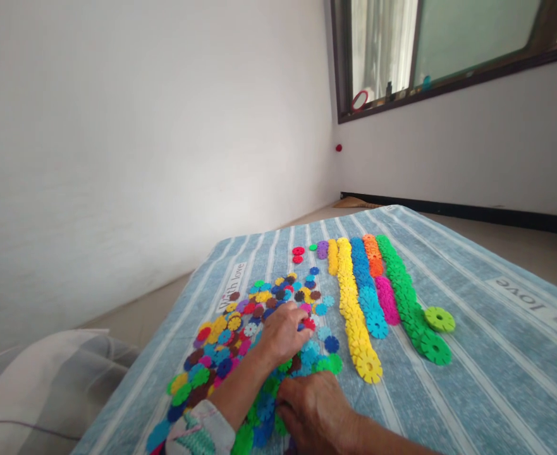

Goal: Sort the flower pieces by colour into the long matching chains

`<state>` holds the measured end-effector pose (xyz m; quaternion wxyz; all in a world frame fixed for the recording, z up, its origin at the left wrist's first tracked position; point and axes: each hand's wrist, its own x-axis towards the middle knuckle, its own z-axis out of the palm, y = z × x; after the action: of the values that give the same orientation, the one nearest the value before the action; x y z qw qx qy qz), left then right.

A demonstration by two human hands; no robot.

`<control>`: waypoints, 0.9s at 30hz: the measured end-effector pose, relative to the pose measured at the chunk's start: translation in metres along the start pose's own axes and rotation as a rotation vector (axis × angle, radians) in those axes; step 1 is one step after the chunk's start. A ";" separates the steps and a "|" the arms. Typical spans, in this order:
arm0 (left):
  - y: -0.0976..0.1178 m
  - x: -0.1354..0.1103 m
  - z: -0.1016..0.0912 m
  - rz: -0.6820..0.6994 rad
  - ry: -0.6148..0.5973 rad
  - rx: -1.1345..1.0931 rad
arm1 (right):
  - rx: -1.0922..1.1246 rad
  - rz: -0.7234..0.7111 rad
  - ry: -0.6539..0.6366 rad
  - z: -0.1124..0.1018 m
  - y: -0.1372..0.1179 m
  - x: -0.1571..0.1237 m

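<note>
Right hand [313,411] nearest, low over the lower end of the pile, fingers [285,395] curled down together, tips buried among green and blue discs; clamped or merely resting, impossible to tell. Just beyond, left hand [282,335], its patterned sleeve [200,430] cut off by the bottom edge, fingers close together beside a red disc [309,323], any grip hidden.

Around and under both hands, a loose pile of mixed plastic snowflake discs [221,354], partly blocked by the forearms and cut off below. Farther right, on a blue striped bed cover [472,303], overlapping rows: yellow discs [351,309], blue discs [366,297], pink discs [387,300], orange discs [373,256], green discs [404,291]. Off to the left, a pale pillow [36,385], cut off by the frame. Farthest, a white wall [117,158] with a small red dot [338,148], and a window [449,44] behind a curtain, its sill objects too small to make out.
</note>
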<state>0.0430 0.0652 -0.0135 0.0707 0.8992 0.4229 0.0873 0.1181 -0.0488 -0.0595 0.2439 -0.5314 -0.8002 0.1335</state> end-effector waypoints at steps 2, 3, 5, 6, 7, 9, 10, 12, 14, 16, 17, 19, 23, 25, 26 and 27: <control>0.003 0.000 0.001 0.001 -0.001 -0.009 | 0.005 0.011 -0.002 0.001 0.000 -0.001; 0.004 0.000 0.002 -0.002 0.006 -0.028 | 0.009 0.017 -0.001 0.001 0.001 -0.001; 0.004 -0.002 0.004 -0.008 0.032 -0.085 | 0.012 0.021 0.002 0.002 0.000 -0.002; 0.002 -0.002 0.004 -0.011 0.044 -0.126 | 0.009 0.021 0.003 0.002 0.000 -0.003; 0.000 -0.003 0.003 -0.017 0.053 -0.176 | 0.003 0.021 0.006 0.001 0.000 -0.003; -0.009 -0.006 -0.003 -0.056 0.076 -0.300 | -0.007 0.021 0.011 -0.001 -0.001 -0.004; -0.014 -0.007 -0.007 -0.092 0.095 -0.369 | -0.005 0.021 0.011 -0.002 -0.002 -0.004; -0.027 -0.012 -0.017 -0.184 0.158 -0.497 | 0.011 0.019 0.003 -0.004 -0.003 -0.005; -0.039 -0.018 -0.027 -0.260 0.222 -0.605 | 0.032 0.017 -0.007 -0.005 -0.003 -0.006; -0.047 -0.026 -0.033 -0.310 0.256 -0.681 | 0.051 0.016 -0.005 -0.005 -0.002 -0.006; -0.049 -0.030 -0.035 -0.327 0.255 -0.706 | 0.059 0.014 -0.001 -0.005 -0.002 -0.007; -0.051 -0.037 -0.033 -0.357 0.223 -0.737 | 0.069 0.012 0.003 -0.004 -0.001 -0.008; -0.050 -0.046 -0.027 -0.371 0.176 -0.778 | 0.065 0.013 0.006 -0.001 -0.001 -0.010; -0.050 -0.048 -0.026 -0.353 0.176 -0.780 | 0.056 0.017 0.008 0.000 0.000 -0.011; -0.051 -0.049 -0.027 -0.344 0.165 -0.774 | 0.051 0.020 0.006 0.001 0.000 -0.011; -0.053 -0.049 -0.028 -0.338 0.147 -0.768 | 0.047 0.021 0.002 0.002 0.000 -0.012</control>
<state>-0.0333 0.0618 -0.0017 0.3834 0.7171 0.5050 0.2893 0.1212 -0.0592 -0.0643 0.2558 -0.5341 -0.7910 0.1541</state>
